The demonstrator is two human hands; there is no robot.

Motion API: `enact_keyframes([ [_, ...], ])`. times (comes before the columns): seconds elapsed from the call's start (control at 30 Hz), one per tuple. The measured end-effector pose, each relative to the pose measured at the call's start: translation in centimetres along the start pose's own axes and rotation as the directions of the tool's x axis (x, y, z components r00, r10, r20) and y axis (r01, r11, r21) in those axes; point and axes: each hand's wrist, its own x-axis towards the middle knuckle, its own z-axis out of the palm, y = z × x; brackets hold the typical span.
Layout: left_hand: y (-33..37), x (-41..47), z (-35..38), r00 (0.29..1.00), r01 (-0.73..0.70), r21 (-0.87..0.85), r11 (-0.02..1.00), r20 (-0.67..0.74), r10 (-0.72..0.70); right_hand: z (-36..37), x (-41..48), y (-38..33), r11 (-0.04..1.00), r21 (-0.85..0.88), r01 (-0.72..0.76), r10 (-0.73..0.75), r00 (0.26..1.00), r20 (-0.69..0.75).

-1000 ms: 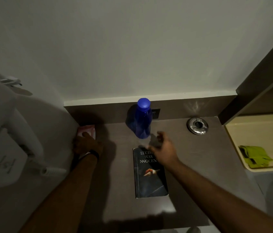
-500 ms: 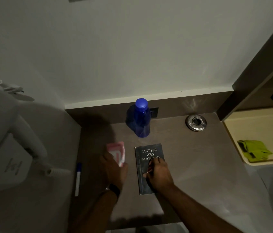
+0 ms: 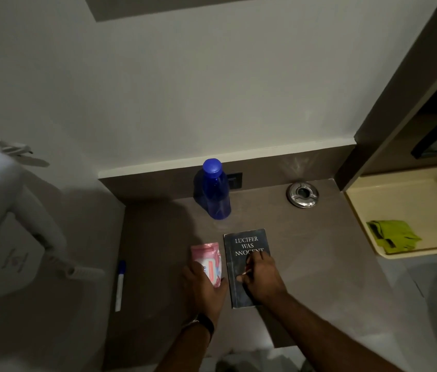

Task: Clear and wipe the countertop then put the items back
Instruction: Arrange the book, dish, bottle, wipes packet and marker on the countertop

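Observation:
A dark book (image 3: 244, 244) with white title lettering lies flat on the brown countertop (image 3: 319, 251). My right hand (image 3: 261, 277) rests on its lower half, fingers curled against the cover. Just left of the book lies a pink wipes packet (image 3: 208, 260), and my left hand (image 3: 204, 287) grips its near end. A blue bottle (image 3: 216, 190) stands upright behind the book by the back wall. A round metal ashtray (image 3: 302, 195) sits at the back right.
A cream tray (image 3: 400, 194) with a green cloth (image 3: 392, 234) stands to the right of the countertop. A white pen with a blue cap (image 3: 120, 284) lies on the left. A white wall-mounted hair dryer (image 3: 5, 210) hangs at far left.
My left hand brought the pink packet from the back left corner to beside the book. My right hand drew back from near the bottle and settled on the book.

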Motion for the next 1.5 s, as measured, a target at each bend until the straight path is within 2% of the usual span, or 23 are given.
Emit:
enact_keyframes([
  [0.17, -0.8, -0.5, -0.8, 0.989, 0.001, 0.002, 1.0, -0.146, 0.0, -0.3, 0.3, 0.2, 1.0, 0.003, 0.031, -0.031, 0.999, 0.026],
  [0.37, -4.1, 1.3, -3.1, 0.985, 0.097, 0.052, 0.994, -0.149, -0.088, -0.4, 0.6, 0.3, 0.999, -0.008, 0.044, -0.044, 0.997, 0.063],
  [0.43, -5.3, 2.9, -4.0, 0.994, 0.105, -0.087, 0.991, -0.012, -0.106, -0.4, 0.6, 0.4, 0.998, -0.026, 0.062, -0.061, 0.996, 0.058],
  [0.5, -6.1, 3.7, -4.6, 0.982, 0.048, -0.282, 0.958, 0.191, 0.007, -0.3, 0.6, 0.3, 0.996, -0.044, 0.074, -0.071, 0.996, 0.059],
  [0.57, -5.6, 3.4, -4.7, 0.952, 0.03, -0.433, 0.901, 0.286, 0.105, -0.3, 0.7, 0.1, 0.995, -0.047, 0.087, -0.084, 0.994, 0.065],
  [0.8, -4.9, 2.9, -4.1, 0.941, -0.015, -0.52, 0.854, 0.282, 0.188, -0.2, 0.5, -0.2, 0.991, -0.072, 0.115, -0.111, 0.992, 0.068],
  [0.97, -5.1, 2.7, -4.1, 0.94, 0.024, -0.531, 0.847, 0.3, 0.161, -0.2, 0.4, -0.4, 0.993, -0.059, 0.102, -0.097, 0.992, 0.079],
  [1.03, -5.4, 2.7, -4.6, 0.96, 0.043, -0.516, 0.855, 0.258, 0.107, -0.5, 0.3, -0.4, 0.996, -0.007, 0.094, -0.094, 0.993, 0.078],
  [1.13, -7.1, 3.5, -5.9, 0.995, 0.089, -0.322, 0.942, -0.007, -0.096, -1.2, -0.2, 0.3, 0.987, 0.103, 0.12, -0.12, 0.993, -0.008],
  [1.17, -8.0, 3.9, -6.6, 0.986, 0.141, -0.244, 0.959, -0.054, -0.159, -1.3, -0.6, 0.6, 0.983, 0.116, 0.141, -0.135, 0.989, -0.057],
  [1.23, -10.2, 4.9, -7.6, 0.955, 0.285, -0.086, 0.955, -0.054, -0.29, -1.1, -1.8, 1.4, 0.979, 0.135, 0.156, -0.139, 0.982, -0.124],
  [1.3, -12.2, 5.8, -7.8, 0.934, 0.344, -0.089, 0.935, -0.071, -0.351, -0.4, -3.4, 2.2, 0.976, 0.157, 0.153, -0.129, 0.98, -0.153],
  [1.37, -13.1, 6.4, -7.6, 0.909, 0.377, -0.161, 0.912, -0.127, -0.398, 0.5, -4.7, 2.9, 0.97, 0.175, 0.169, -0.139, 0.975, -0.17],
  [1.43, -13.9, 6.0, -7.7, 0.878, 0.345, -0.267, 0.9, -0.246, -0.409, 1.3, -5.5, 3.2, 0.97, 0.169, 0.173, -0.144, 0.975, -0.17],
  [1.5, -13.8, 6.0, -8.5, 0.897, 0.33, -0.28, 0.901, -0.203, -0.392, 1.7, -5.7, 2.7, 0.972, 0.156, 0.176, -0.151, 0.975, -0.163],
])
